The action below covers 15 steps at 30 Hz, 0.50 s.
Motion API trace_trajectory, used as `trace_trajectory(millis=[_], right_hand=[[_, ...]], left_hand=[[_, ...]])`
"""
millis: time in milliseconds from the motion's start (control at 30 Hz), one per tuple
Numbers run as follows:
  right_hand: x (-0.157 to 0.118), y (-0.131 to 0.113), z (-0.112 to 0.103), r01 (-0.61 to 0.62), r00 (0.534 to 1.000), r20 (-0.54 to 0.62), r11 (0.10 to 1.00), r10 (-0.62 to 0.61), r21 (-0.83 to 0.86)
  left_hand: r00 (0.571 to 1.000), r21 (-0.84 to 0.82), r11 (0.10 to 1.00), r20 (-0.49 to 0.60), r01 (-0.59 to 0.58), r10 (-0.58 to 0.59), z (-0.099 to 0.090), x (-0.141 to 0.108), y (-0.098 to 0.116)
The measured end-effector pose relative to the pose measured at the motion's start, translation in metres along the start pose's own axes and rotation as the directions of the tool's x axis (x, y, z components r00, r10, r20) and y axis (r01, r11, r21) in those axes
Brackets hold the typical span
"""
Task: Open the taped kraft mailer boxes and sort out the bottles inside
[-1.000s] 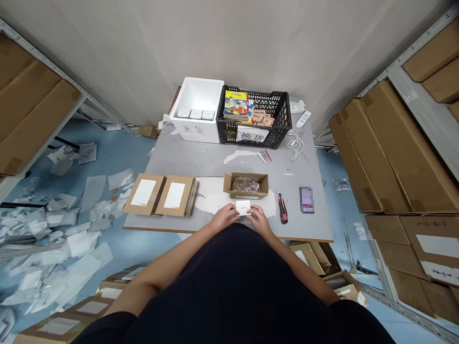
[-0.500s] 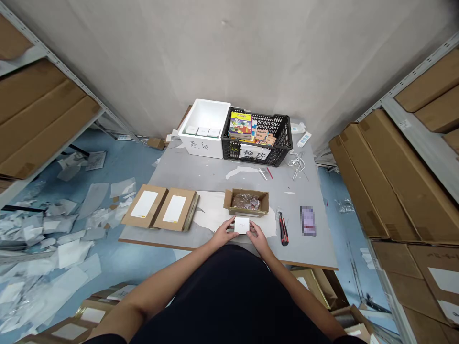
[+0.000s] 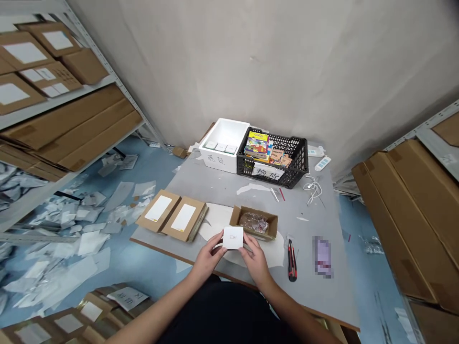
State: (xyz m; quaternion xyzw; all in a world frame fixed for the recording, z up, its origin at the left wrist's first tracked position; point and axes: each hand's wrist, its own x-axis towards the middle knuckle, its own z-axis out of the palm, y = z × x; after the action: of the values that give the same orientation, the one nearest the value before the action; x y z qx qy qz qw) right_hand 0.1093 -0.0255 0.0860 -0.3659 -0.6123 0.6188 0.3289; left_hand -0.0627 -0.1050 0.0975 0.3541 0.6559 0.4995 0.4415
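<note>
Between my two hands is a small white square box [image 3: 233, 238] with faint reddish print on its top face. My left hand [image 3: 211, 251] grips its left side, thumb at the lower corner. On the right side, the fingers and thumb of my right hand [image 3: 254, 252] close on it. Just behind the white box stands an open cardboard box [image 3: 271, 229] with clear plastic wrap [image 3: 252, 221] inside. A red and black utility knife [image 3: 292, 263] lies to the right of my right hand.
At the back stand a white foam bin [image 3: 218, 161] with several small white boxes and a black crate [image 3: 299, 165] of books. Two labelled cardboard parcels [image 3: 184, 217] lie on the left. A blurred-out phone-like object [image 3: 323, 256] and a white cable [image 3: 313, 188] are on the right.
My hands have lifted the white box a little, nearer to the camera. The view has shifted, so the table sits lower and more of the left shelf shows.
</note>
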Motion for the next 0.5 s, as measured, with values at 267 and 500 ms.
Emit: trace_trajectory(millis=[267,500], right_hand=[[0.072,-0.077,0.038,0.117,0.993,-0.016,0.993,-0.117,-0.015],[0.202,-0.132,0.069,0.316,0.935,-0.105,0.932,-0.338,-0.179]], left_hand=[[0.981,0.060,0.984,-0.088,-0.166,0.171,-0.053,0.044,0.082],[0.912,0.029,0.912,-0.040,-0.408,0.409,-0.114,0.159,0.154]])
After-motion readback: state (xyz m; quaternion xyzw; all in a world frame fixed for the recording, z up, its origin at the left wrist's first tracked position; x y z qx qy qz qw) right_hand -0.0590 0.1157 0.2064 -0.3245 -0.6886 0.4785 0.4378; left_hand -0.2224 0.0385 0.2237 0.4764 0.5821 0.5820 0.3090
